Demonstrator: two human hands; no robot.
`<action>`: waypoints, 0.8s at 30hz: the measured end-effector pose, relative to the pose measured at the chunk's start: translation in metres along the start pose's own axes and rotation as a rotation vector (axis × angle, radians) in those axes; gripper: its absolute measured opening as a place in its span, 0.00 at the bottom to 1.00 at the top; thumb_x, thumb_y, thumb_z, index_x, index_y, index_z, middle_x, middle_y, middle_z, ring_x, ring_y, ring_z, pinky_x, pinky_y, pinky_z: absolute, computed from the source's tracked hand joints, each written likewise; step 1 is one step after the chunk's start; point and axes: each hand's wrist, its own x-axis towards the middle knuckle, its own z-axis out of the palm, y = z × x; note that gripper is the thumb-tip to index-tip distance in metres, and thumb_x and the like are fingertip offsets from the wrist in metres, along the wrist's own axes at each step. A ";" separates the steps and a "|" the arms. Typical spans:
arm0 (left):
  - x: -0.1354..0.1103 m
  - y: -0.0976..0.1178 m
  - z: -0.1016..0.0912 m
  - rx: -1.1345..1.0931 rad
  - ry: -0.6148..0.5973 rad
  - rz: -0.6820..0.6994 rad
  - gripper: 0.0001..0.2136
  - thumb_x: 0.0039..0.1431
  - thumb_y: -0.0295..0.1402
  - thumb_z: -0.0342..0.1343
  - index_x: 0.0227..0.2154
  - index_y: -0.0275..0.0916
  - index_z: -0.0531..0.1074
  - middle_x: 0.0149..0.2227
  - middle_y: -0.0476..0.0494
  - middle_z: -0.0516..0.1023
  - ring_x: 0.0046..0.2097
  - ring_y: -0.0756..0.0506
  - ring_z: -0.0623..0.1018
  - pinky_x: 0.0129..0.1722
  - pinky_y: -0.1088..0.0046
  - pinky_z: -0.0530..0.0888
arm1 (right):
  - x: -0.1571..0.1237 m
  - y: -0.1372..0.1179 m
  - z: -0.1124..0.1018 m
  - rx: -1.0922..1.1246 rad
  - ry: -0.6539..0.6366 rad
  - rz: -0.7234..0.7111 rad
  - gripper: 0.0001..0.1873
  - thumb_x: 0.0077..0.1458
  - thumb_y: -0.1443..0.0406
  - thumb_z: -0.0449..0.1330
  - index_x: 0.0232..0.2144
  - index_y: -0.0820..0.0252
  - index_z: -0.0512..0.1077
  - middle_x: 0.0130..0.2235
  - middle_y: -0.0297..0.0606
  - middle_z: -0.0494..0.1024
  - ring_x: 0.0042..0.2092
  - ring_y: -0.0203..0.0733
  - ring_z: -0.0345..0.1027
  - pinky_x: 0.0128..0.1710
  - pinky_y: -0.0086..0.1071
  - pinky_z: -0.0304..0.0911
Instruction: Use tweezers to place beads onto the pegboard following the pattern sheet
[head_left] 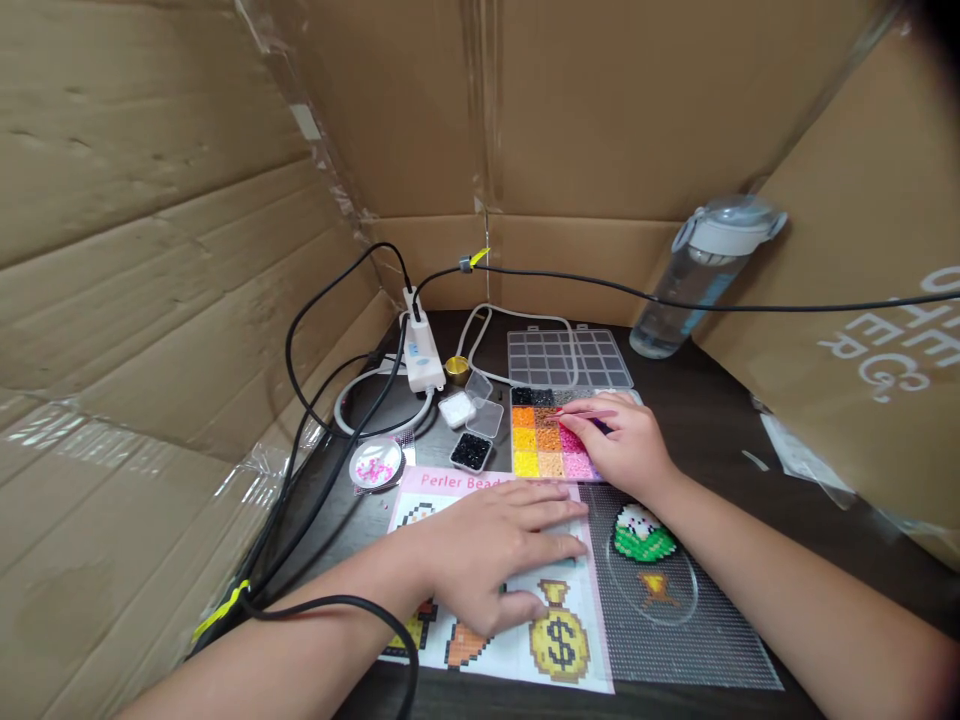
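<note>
My left hand (499,550) lies flat with fingers spread on a printed Perler bead pattern sheet (504,650), which shows a money bag. Pinched in my right hand (622,445) is a pair of pink tweezers (589,415), its tip over the brown and orange beads of a compartment box (526,438). Below my right hand is a clear pegboard (705,640). On it sit a green, white and black bead figure (643,532) and a small yellow and brown bead piece (655,587). Whether a bead is in the tweezers is too small to tell.
Small boxes of black beads (471,452) and white beads (456,410) stand by a dish of pink beads (376,464). Behind are a power strip (422,350), a gold cup (456,368) and a water bottle (697,275). A black cable (570,277) crosses the space; cardboard walls surround it.
</note>
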 end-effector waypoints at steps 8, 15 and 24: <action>0.002 0.001 -0.001 0.016 -0.016 -0.018 0.31 0.61 0.45 0.57 0.65 0.39 0.70 0.75 0.36 0.59 0.75 0.31 0.61 0.75 0.46 0.58 | 0.001 -0.001 0.000 0.009 -0.012 0.023 0.08 0.60 0.62 0.66 0.29 0.51 0.84 0.34 0.37 0.87 0.36 0.48 0.81 0.45 0.46 0.72; 0.001 0.001 -0.001 0.021 -0.021 -0.014 0.31 0.60 0.45 0.57 0.66 0.39 0.69 0.75 0.36 0.59 0.75 0.31 0.60 0.75 0.47 0.58 | 0.002 0.000 -0.001 0.028 -0.021 0.046 0.08 0.60 0.61 0.66 0.29 0.51 0.84 0.34 0.37 0.87 0.36 0.47 0.81 0.46 0.46 0.73; 0.001 0.001 -0.003 0.049 -0.054 -0.029 0.32 0.59 0.44 0.58 0.66 0.39 0.69 0.75 0.37 0.57 0.76 0.32 0.58 0.75 0.48 0.57 | 0.002 -0.002 -0.002 0.041 -0.005 0.075 0.08 0.59 0.62 0.66 0.28 0.51 0.84 0.34 0.37 0.87 0.37 0.48 0.82 0.46 0.46 0.73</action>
